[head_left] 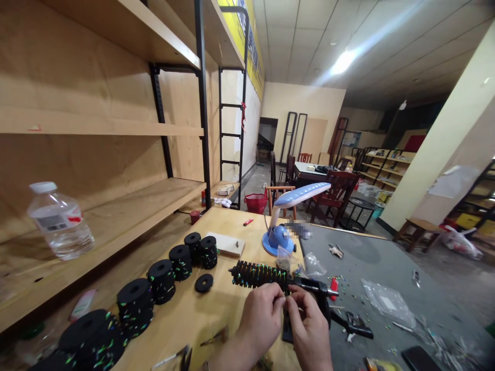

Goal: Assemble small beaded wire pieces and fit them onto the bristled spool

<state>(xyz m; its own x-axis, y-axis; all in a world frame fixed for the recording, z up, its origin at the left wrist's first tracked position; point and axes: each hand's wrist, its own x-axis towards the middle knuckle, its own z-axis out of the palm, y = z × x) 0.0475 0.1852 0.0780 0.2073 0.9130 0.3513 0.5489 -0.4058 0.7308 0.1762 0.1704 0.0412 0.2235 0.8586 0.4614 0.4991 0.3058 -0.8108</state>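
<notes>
My left hand (262, 312) and my right hand (309, 324) meet fingertip to fingertip, both pinched closed at the right end of a row of black foam-like discs (255, 273). What the fingers hold is too small to make out. Yellow and green strands cross the discs, which are threaded along a shaft. Just right of my fingers, the shaft runs into a dark metal holder with a silver tip (330, 291). A black crank-like handle (358, 330) sticks out below it. One loose black disc (204, 282) lies flat to the left.
Black spools of stacked discs (135, 306) with coloured bits line the table's left edge. Behind the work stands a blue desk lamp (278, 239) beside a white board (230, 245). Plastic bags (386, 299), a red tool (333, 287) and a phone (421, 358) lie on the grey right side. A water bottle (60, 226) is on the shelf.
</notes>
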